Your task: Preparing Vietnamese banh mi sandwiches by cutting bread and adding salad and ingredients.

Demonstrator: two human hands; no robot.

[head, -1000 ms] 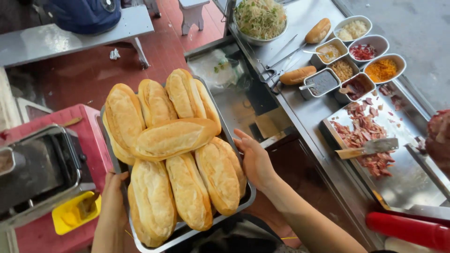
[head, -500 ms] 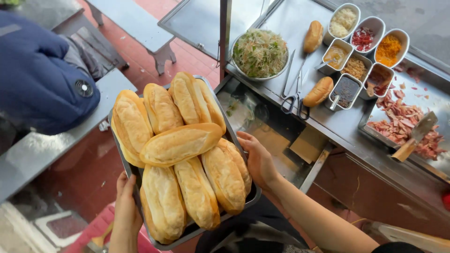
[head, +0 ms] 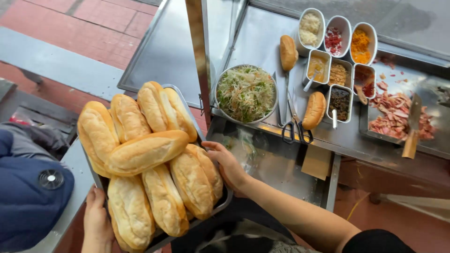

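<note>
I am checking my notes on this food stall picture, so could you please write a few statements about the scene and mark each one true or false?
1. Both hands hold the metal tray of bread rolls, the left hand at its near corner and the right hand at its side. True.
2. The tray rests flat on the steel counter. False: it is held up beside the counter, over the floor.
3. A round bowl of shredded salad stands on the counter. True.
4. The scissors lie inside the salad bowl. False: they lie on the counter beside it.
5. The cleaver lies by the chopped meat. True.
</note>
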